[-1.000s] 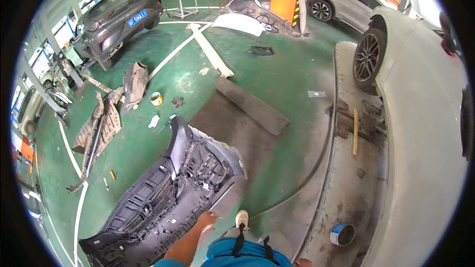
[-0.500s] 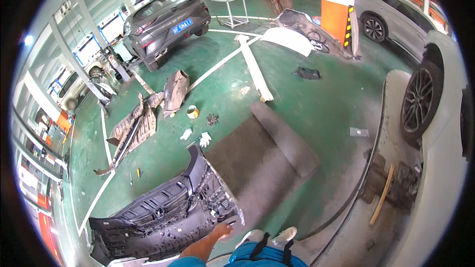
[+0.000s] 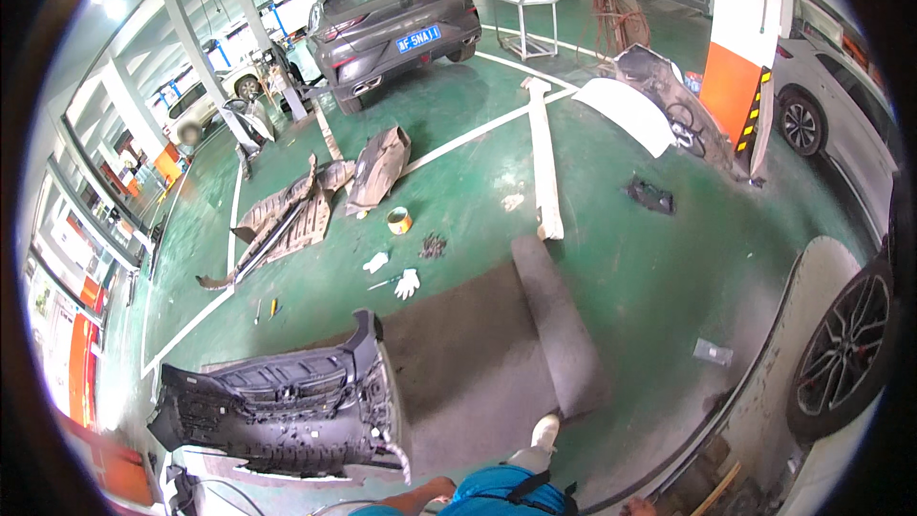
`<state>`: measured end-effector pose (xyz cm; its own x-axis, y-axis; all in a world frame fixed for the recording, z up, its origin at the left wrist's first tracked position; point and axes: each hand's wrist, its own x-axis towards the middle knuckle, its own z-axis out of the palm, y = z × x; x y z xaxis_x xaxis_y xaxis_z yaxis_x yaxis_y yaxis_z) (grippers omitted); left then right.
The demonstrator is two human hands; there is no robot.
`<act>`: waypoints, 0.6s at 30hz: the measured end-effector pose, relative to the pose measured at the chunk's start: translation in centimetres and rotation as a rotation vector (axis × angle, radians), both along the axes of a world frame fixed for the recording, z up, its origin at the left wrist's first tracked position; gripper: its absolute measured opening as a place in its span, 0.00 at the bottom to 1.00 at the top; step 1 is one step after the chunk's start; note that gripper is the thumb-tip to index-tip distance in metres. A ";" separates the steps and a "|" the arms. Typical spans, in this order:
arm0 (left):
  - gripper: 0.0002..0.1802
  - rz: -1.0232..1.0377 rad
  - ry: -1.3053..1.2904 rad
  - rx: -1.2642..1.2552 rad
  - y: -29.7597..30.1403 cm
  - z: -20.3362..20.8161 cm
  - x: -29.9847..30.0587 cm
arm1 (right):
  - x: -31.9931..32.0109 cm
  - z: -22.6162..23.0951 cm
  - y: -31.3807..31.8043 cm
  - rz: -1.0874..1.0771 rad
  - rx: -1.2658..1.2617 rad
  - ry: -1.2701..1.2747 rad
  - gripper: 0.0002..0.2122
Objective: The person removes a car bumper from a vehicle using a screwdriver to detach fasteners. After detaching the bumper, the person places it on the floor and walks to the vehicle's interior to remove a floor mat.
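My left hand (image 3: 438,488) is at the lower edge, close against my blue clothing, its fingers hidden. Only a small part of my right hand (image 3: 639,506) shows at the bottom, right of my body; whether it holds anything is not visible. To the left lies a black car bumper (image 3: 287,411), its ribbed inner side turned up. It rests partly on a grey-brown mat (image 3: 458,363), whose far right side is a rolled or folded strip (image 3: 559,325). Neither hand visibly touches the bumper.
Beyond the mat lie white gloves (image 3: 407,284), a tin (image 3: 399,221), a heap of small dark parts (image 3: 433,247), and a screwdriver (image 3: 274,307). Dirty liner panels (image 3: 296,205) sit farther left. A white car's wheel (image 3: 841,354) stands close right. A grey car (image 3: 396,29) is parked ahead.
My left hand has drawn back from beside the bumper's right end toward my body. Part of my right hand has come into view. The view has shifted, and my feet have changed position.
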<state>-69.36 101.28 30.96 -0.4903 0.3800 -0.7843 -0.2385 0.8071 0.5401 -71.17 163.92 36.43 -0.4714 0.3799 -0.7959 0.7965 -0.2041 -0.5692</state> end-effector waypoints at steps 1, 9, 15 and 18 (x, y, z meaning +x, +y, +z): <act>0.15 -0.156 -0.026 -0.061 1.6 -0.9 -4.3 | -1.0 0.0 -0.6 0.038 -0.021 -0.024 0.12; 0.14 0.100 0.561 -0.201 18.0 9.0 -46.4 | -10.6 -1.1 2.4 0.132 -0.113 -0.110 0.10; 0.23 0.018 0.465 -0.087 32.7 11.1 -61.1 | -20.6 -4.0 12.8 0.147 -0.122 -0.132 0.09; 0.26 0.116 0.298 -0.132 38.1 7.9 -62.0 | -23.7 -5.5 20.3 0.170 -0.122 -0.163 0.09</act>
